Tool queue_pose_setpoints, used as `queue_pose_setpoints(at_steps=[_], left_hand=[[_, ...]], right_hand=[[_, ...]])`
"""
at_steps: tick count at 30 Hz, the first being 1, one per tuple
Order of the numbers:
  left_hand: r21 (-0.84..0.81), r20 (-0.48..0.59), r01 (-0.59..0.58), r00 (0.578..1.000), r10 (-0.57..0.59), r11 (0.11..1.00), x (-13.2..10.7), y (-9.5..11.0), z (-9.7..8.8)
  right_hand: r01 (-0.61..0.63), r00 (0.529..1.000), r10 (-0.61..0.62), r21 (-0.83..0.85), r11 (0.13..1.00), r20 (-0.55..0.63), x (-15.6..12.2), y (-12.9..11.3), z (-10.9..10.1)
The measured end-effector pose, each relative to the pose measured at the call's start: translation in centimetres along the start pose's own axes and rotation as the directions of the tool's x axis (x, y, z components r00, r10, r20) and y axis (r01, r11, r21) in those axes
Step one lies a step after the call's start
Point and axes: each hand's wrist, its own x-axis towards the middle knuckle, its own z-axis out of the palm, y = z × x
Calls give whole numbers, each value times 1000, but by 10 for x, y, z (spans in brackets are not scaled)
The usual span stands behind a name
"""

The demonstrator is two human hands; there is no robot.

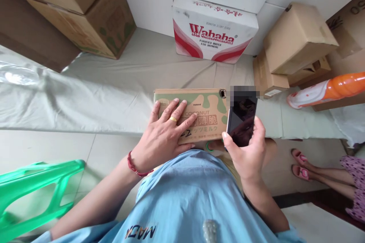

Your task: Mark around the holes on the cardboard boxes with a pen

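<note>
A tan and green carton (209, 100) printed with "COCONUT" rests at the edge of a low surface covered by a pale green sheet (108, 91), close to my body. My left hand (164, 134) lies flat on the carton's top, fingers spread, a gold ring on one finger and a red cord on the wrist. My right hand (248, 152) grips a dark smartphone (242, 120) upright beside the carton's right end, thumb on its left edge. The screen is dark.
A white and red Wahaha water box (213, 30) stands at the back by the wall. Brown cardboard boxes are stacked at left (85, 11) and right (296, 38). An orange and white bottle (327, 90) lies at right. A green plastic stool (34, 193) stands lower left. Another person's feet in pink sandals (300, 165) are at right.
</note>
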Motion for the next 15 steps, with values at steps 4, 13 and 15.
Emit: queue_pose_setpoints(at_steps=[4,13,15], left_hand=[[-21,1,22,1000,-22,1000,0,3,0],[-54,-11,19,1000,-20,998,1,1,2],[-64,-12,31,999,-31,997,1,2,1]], right_hand=[[40,997,-45,-82,996,-57,-3,-11,13],[182,983,-185,-148,972,-7,-8,-25,18],[185,983,-186,-151,971,8,-8,-27,18]])
